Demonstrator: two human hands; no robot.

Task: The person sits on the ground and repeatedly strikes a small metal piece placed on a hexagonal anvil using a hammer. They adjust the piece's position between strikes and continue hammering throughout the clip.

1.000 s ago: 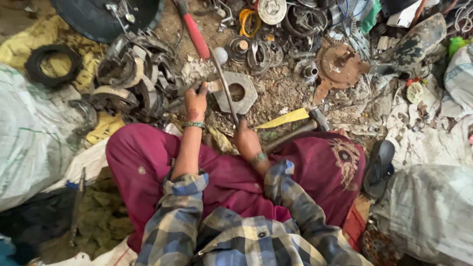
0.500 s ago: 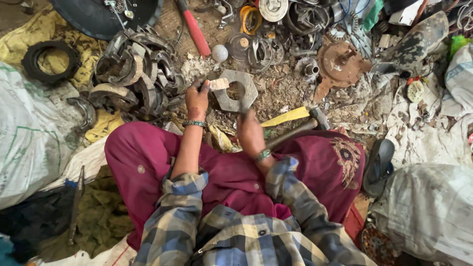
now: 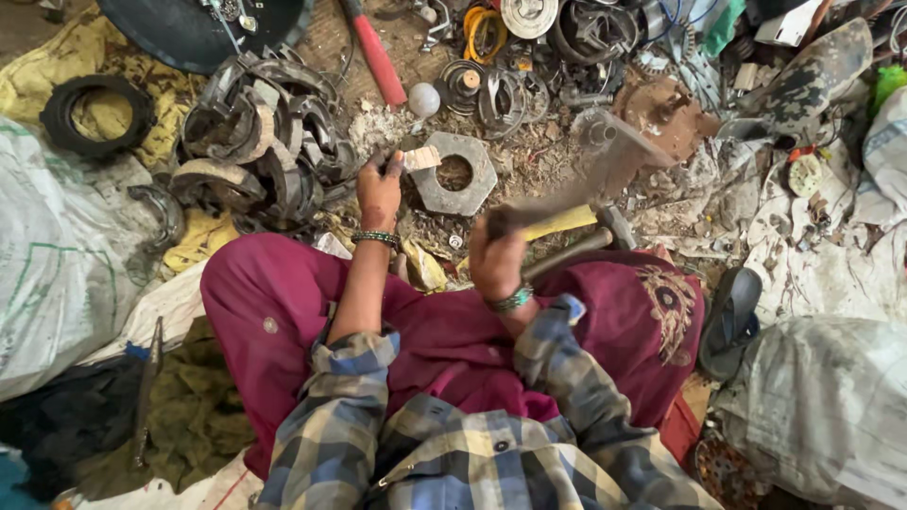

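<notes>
1. Nearest the camera, a person in a plaid shirt and maroon trousers is sitting cross-legged on the littered ground.
2. The right hand is wrapping its fingers tightly round the handle of a hammer, whose blurred head is hanging above the ground to the right of the plate.
3. A second hammer with a yellow handle is lying just beside that hand, against the knee.
4. The left hand is pinching a small pale metal piece between thumb and fingers, steadying it on the left edge of the hexagonal metal plate.
5. That plate is lying flat on the dirt just ahead of the knees; it looks thick, heavy and stiff, so it should stay put under blows, while the small piece seems light and likely to skip, best gripped by its near end, clear of the striking spot.
6. Further out, curved brake-shoe-like scrap is piling up on the left, and a red-handled tool and rusty parts are lying beyond.
</notes>
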